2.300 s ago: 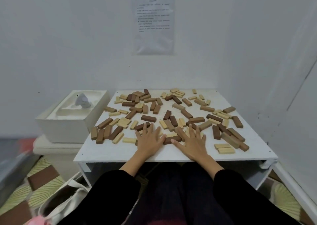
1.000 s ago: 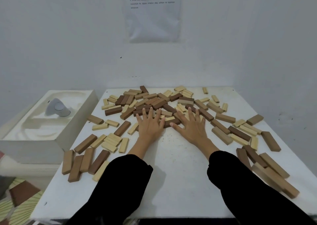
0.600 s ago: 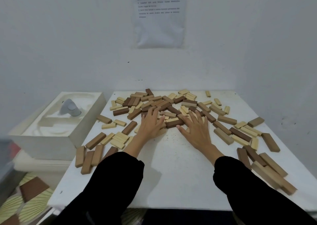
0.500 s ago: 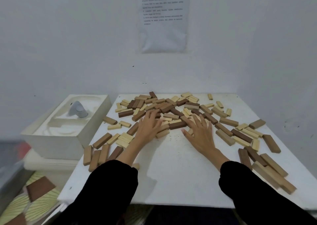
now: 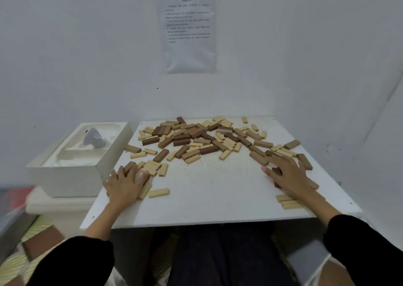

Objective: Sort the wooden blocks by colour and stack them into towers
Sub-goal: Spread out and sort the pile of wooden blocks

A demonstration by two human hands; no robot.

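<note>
Evidently the person is raking in stragglers before any sorting proper. The left hand [image 5: 125, 185] lies flat, fingers straight and spread, pressing on a small cluster of pale cream and brown rectangular wooden blocks [image 5: 152, 167]. The right hand [image 5: 287, 176] lies likewise, palm down and gripping nothing, over a mixed cluster of tan and dark brown blocks [image 5: 259, 158]. Neither hand pinches or lifts anything.

The main heap of blocks [image 5: 196, 137] lies well ahead of both sets of fingertips, between the hands, on the white square table [image 5: 207, 198]. Low palms sweeping inward would serve best, since the table's side edges run near each little finger. One pale loose block [image 5: 159, 193] beside the left thumb and a pale pair [image 5: 287, 201] by the right wrist would likely be missed unless the sweep begins further back. Bare tabletop between the thumbs looks suited to the towers.
</note>
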